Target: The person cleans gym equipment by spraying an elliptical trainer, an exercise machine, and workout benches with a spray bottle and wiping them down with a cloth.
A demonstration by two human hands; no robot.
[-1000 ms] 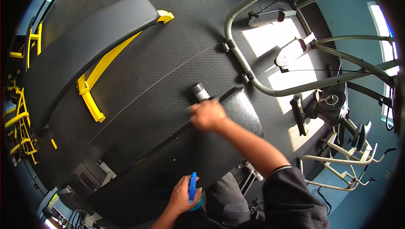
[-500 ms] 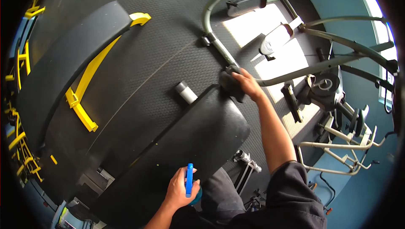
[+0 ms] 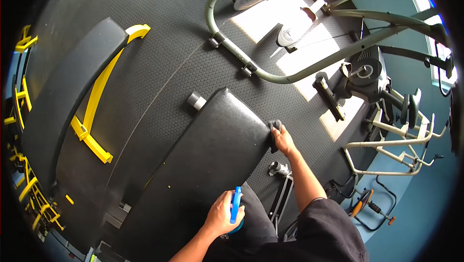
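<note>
A black padded bench [image 3: 203, 141] stretches diagonally before me, its far end shiny with a few small light specks on the surface. My right hand [image 3: 283, 140] is closed around a dark cloth [image 3: 275, 127], pressed against the right side edge near the far end. Above the near part of the pad, my left hand [image 3: 223, 215] grips a spray bottle with a blue trigger head [image 3: 236, 205]. Most of the bottle's teal body is hidden behind that hand.
A second dark bench [image 3: 77, 69] on a yellow frame [image 3: 99, 93] stands to the left. Past the pad's far end lies an elliptical machine's curved tube frame [image 3: 290, 77]. White-framed equipment [image 3: 382, 144] stands at right, on black textured floor [image 3: 159, 49].
My right hand has come back with the cloth from the pad's far corner to its right side edge. My left hand has shifted slightly right with the spray bottle.
</note>
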